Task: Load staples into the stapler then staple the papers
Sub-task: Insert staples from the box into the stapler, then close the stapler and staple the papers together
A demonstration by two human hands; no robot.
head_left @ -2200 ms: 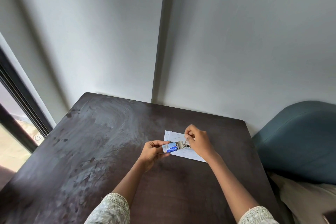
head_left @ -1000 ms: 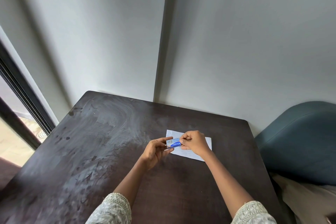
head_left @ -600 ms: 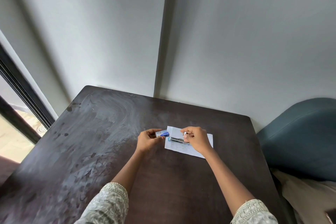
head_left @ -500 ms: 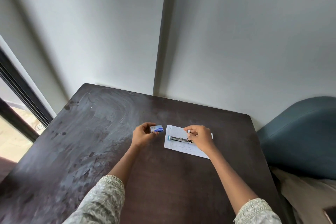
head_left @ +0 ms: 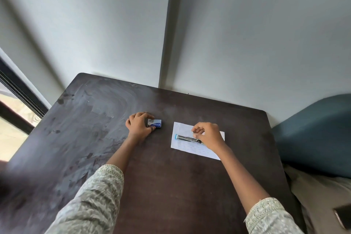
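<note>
- The stapler [head_left: 187, 138] lies flat on the papers [head_left: 191, 146], at about 3 o'clock from the middle of the dark table [head_left: 171, 186].
- The right hand [head_left: 208, 135] sits on the stapler's right end. Its fingers curl over it, but I cannot tell if they pinch it.
- The left hand [head_left: 139, 126] is well apart, at 9 o'clock from the papers. It holds the little blue staple box [head_left: 154, 123] down on the table.
- The stapler looks hard, shiny and a bit slippery. I think it is best held by its long sides.
- The papers look thin and bendy. They may slide, so a flat hand should press them.
</note>
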